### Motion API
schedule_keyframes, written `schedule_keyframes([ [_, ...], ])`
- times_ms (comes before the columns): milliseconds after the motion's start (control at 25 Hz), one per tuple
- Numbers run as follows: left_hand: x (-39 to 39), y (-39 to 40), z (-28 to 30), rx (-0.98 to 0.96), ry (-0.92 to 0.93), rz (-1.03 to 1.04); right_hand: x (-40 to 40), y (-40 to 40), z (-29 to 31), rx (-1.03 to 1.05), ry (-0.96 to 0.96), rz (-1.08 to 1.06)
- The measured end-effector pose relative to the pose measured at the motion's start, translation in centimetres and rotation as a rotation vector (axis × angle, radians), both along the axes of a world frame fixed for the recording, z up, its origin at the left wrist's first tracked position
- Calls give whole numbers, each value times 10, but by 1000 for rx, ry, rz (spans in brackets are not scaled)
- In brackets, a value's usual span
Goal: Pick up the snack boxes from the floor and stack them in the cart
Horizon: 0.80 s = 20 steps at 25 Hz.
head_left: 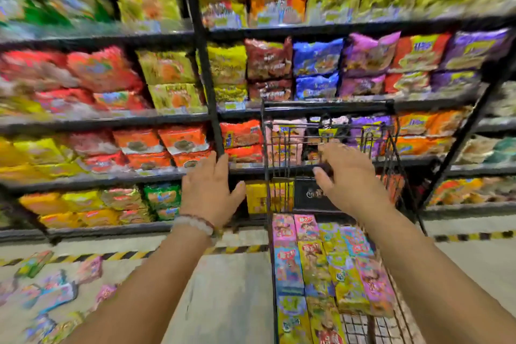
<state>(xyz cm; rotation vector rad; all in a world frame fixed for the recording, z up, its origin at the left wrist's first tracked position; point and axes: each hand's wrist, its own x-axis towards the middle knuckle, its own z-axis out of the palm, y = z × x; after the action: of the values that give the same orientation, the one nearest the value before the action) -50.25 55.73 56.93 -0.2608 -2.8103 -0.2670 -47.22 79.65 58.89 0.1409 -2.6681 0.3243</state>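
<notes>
Both hands (212, 193) (346, 176) spread, empty, above snack boxes (321, 265) stacked in cart (326, 120).

floor boxes (47, 292) blurred, cart (329, 131) cut off below

Blurry black shelving (203, 70) w/ snack bags (317, 57), prob. noodles; yellow-black hazard tape (125, 255) along concrete floor (231, 296).

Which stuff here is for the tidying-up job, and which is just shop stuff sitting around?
For the job:
- snack boxes on the floor
- boxes already in the cart
- cart
- left hand, right hand, both empty

Just there:
- snack bags on the shelves
- black shelf post
- striped floor tape
</notes>
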Motion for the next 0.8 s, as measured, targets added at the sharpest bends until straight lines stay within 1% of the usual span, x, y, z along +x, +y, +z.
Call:
schedule_keyframes([
  [120, 42, -48, 43, -6, 98, 111, 25, -27, 46, 85, 53, -2],
  [200, 73, -73, 63, -32, 140, 200, 40, -40, 60, 159, 74, 20],
  [280, 101, -91, 72, -32, 172, 271, 57, -49, 69, 170, 64, 41],
  [360, 130, -103, 75, -50, 211, 331, 75, -52, 74, 175, 56, 61],
  [440, 158, -105, 73, -36, 239, 394, 94, -51, 73, 175, 112, 100],
  [800, 265, -105, 49, -59, 200, 564, 151, -59, 52, 212, 70, 240],
])
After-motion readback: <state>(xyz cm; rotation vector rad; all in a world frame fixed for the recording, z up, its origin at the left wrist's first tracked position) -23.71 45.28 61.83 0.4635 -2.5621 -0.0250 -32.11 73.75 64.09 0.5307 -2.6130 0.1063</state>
